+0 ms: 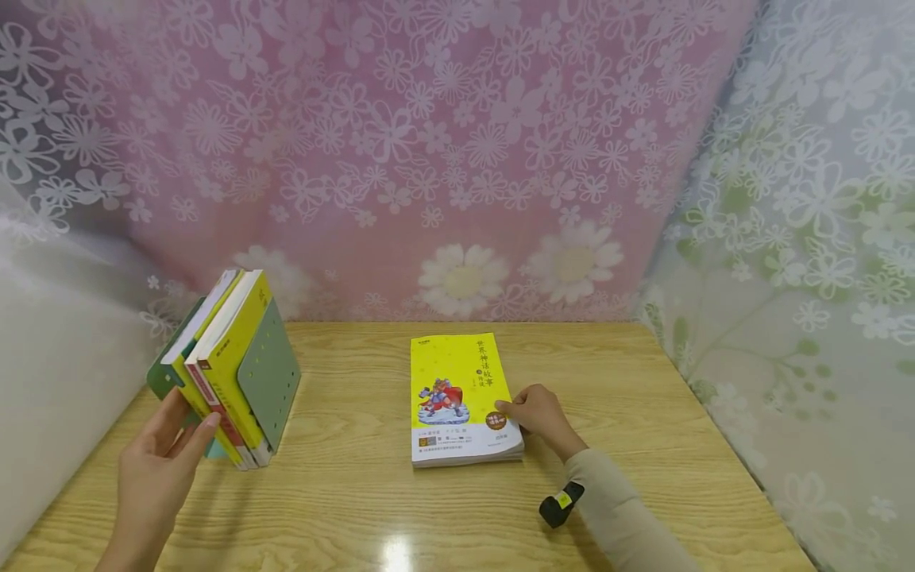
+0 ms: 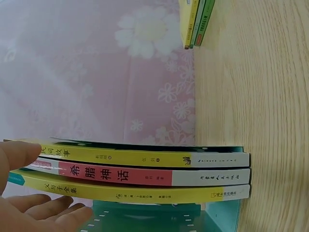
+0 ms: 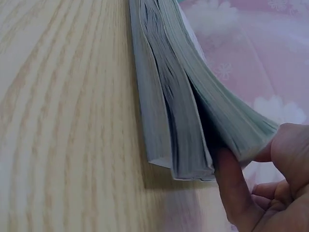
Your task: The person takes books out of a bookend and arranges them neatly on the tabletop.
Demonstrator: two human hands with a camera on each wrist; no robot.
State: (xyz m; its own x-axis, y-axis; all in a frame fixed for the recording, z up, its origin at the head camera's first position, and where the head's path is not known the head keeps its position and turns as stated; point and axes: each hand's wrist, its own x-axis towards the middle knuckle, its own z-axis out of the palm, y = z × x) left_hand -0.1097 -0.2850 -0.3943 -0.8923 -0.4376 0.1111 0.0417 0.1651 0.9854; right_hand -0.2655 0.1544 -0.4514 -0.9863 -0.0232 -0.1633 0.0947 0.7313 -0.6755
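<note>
A stack of paperback books (image 1: 453,389) lies flat at mid-table, a yellow cover uppermost. My right hand (image 1: 539,417) pinches the top book's right edge, thumb on the cover; its pages (image 3: 241,123) bend upward from those beneath in the right wrist view. At left, three books (image 1: 232,381) stand upright in a green bookend (image 1: 275,369): two with yellow spines, a pink-and-white spine (image 2: 116,172) between them. My left hand (image 1: 160,453) is at these spines, its thumb and fingers extended to either side, fingertips close beside them.
The wood-grain table (image 1: 343,508) runs up to a pink flowered curtain (image 1: 429,159) at the back. A pale flowered curtain (image 1: 808,318) borders the right side, and a white surface (image 1: 57,357) the left. A black wrist strap device (image 1: 561,504) sits on my right sleeve.
</note>
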